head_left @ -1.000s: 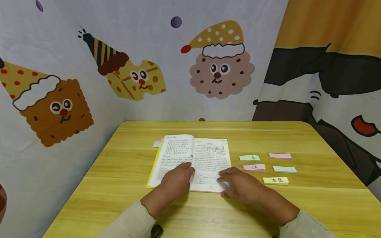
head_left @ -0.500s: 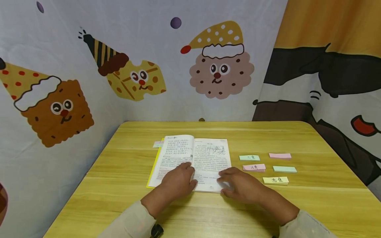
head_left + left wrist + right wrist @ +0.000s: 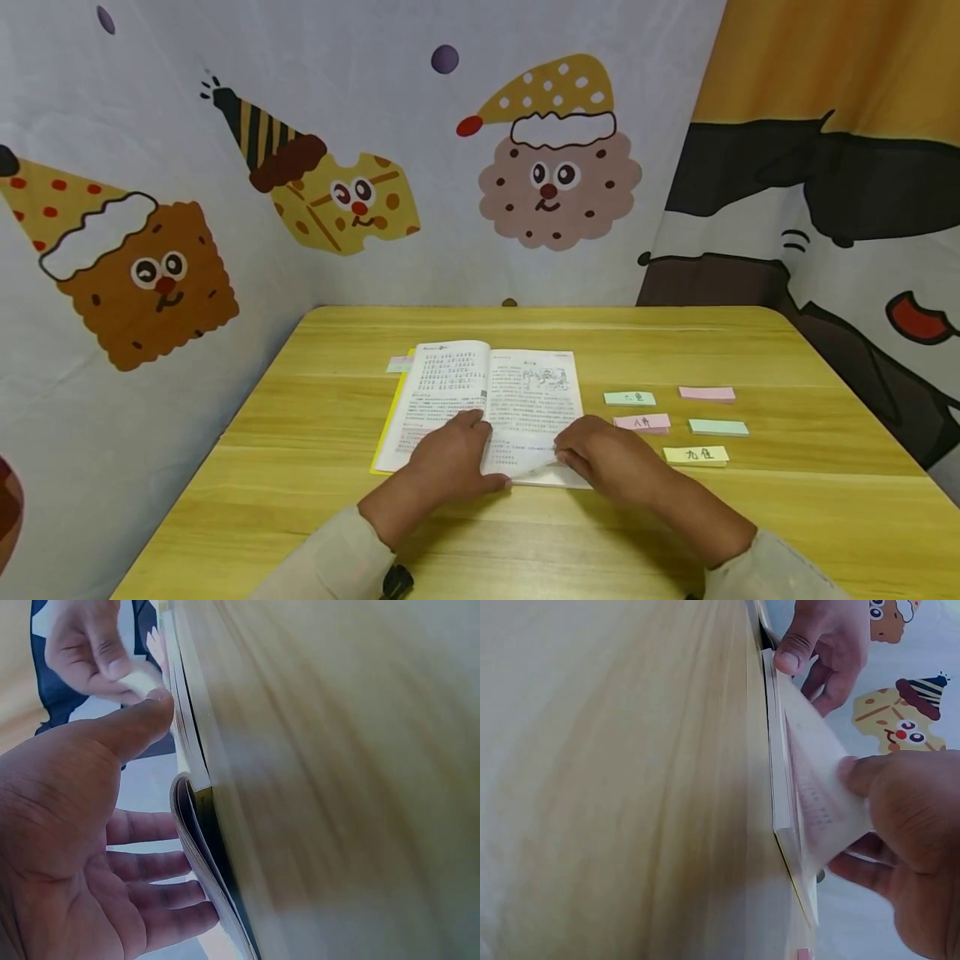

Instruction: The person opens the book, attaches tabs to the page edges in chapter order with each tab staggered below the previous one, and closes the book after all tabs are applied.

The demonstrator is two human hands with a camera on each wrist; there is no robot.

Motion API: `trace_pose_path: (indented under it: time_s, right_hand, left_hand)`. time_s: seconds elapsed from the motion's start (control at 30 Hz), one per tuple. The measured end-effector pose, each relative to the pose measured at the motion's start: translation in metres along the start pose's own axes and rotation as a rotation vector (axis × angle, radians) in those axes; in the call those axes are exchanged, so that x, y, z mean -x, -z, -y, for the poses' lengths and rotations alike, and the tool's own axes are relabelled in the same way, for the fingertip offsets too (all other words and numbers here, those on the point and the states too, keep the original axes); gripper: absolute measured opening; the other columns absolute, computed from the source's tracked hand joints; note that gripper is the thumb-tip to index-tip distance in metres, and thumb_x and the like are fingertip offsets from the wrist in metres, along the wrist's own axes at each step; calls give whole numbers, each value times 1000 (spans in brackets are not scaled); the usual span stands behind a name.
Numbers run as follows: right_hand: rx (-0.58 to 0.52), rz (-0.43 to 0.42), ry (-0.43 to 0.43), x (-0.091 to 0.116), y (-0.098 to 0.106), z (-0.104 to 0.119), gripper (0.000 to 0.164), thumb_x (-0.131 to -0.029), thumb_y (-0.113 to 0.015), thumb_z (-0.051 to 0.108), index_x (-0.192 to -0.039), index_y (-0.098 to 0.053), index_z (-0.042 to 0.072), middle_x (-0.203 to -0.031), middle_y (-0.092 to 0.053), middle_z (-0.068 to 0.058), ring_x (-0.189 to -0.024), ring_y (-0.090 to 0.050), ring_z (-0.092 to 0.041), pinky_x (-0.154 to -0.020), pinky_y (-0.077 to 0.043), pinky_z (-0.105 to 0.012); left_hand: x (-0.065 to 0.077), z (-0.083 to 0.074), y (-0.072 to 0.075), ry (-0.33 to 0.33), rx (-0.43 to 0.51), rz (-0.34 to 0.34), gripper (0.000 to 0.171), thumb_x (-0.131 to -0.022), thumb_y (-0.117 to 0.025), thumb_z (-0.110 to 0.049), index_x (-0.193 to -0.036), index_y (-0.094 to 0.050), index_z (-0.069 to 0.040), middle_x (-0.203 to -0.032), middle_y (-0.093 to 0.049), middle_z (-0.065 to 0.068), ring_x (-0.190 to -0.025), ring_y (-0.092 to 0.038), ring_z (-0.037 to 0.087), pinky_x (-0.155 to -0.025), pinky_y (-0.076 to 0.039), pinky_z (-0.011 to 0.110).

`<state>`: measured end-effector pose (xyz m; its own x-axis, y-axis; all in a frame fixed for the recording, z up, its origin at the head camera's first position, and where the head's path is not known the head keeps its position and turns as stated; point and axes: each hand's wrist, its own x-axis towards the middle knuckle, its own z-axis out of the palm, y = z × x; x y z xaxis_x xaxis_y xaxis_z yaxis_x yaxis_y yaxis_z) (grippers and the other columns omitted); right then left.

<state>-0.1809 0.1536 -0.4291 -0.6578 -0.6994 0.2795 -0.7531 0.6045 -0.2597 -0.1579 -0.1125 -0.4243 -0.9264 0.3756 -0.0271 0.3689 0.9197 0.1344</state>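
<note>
An open book (image 3: 534, 410) with printed pages and a yellow cover edge lies on the table. My right hand (image 3: 618, 460) pinches the lower right corner of a page (image 3: 826, 796) between thumb and fingers; that corner is raised and bent off the pages beneath. With its fingers laid over the left-hand page near the spine, my left hand (image 3: 452, 457) rests on the book. Its thumb (image 3: 142, 724) reaches across to the lower edge of the right-hand page. A pale paper tab (image 3: 399, 363) sticks out past the book's left side.
Right of the book lie several folded paper strips: a green one (image 3: 628, 398) and a pink one (image 3: 641, 423) with writing, a yellow one (image 3: 695, 455) with writing, a plain pink one (image 3: 707, 393) and a plain green one (image 3: 718, 427). A cartoon-printed cloth (image 3: 450, 275) hangs behind the table.
My right fingers have closed on the page corner and raised it. My left thumb has stretched rightward along the book's lower edge. The paper strips lie as before.
</note>
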Motion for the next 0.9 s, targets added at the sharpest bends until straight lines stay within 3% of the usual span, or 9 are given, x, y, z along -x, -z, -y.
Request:
trace_pose_path:
  time_s: [0.23,0.43,0.57,0.67,0.77,0.9]
  right_hand:
    - [22,-202,99,-5,0,-1,10,-89,-82,18,-96,-76,17,-107,-70,6,-106,-61,-12,-86,-54,-32]
    - [32,-273,127,-6,1,2,14,-85,-85,19,-95,-76,19,-116,-69,3,-115,-59,-16,-93,-53,-37]
    - [38,-315,93,-3,0,2,41,-85,-85,20,-122,-70,13,-137,-60,-4,-125,-56,-25,-90,-55,-41]
    - [18,-345,36,-1,0,3,72,-83,-87,20,-145,-52,9,-150,-47,-11,-119,-61,-29,-80,-58,-37]
    - [-36,-308,-31,2,-1,4,81,-84,-87,22,-151,-44,10,-149,-47,-14,-104,-68,-28,-70,-59,-32]
    - [-75,-104,-112,4,-4,4,66,-90,-81,31,-146,-52,14,-141,-57,-10,-116,-65,-28,-88,-57,-42]
  left_hand:
    - [-1,-1,0,-4,-10,-11,79,-80,-77,-65,-125,-66,-1,-139,-58,16,-115,-64,28,-82,-57,39]
    - [0,-3,0,-3,-17,-26,72,-87,-71,-64,-121,-68,-1,-135,-61,15,-117,-63,28,-83,-58,40]
    - [0,-3,0,-6,-25,-22,66,-94,-65,-59,-125,-66,-1,-137,-60,16,-124,-60,31,-88,-57,42]
    - [-1,-3,0,7,-4,-23,60,-98,-62,-54,-127,-65,-1,-134,-62,15,-122,-61,30,-88,-57,43]
    - [-2,-2,2,35,51,-36,54,-102,-59,-48,-126,-63,1,-121,-67,13,-103,-67,24,-78,-58,41]
    - [-3,0,2,59,125,-62,50,-103,-59,-42,-129,-60,1,-111,-69,10,-89,-66,20,-70,-56,41]
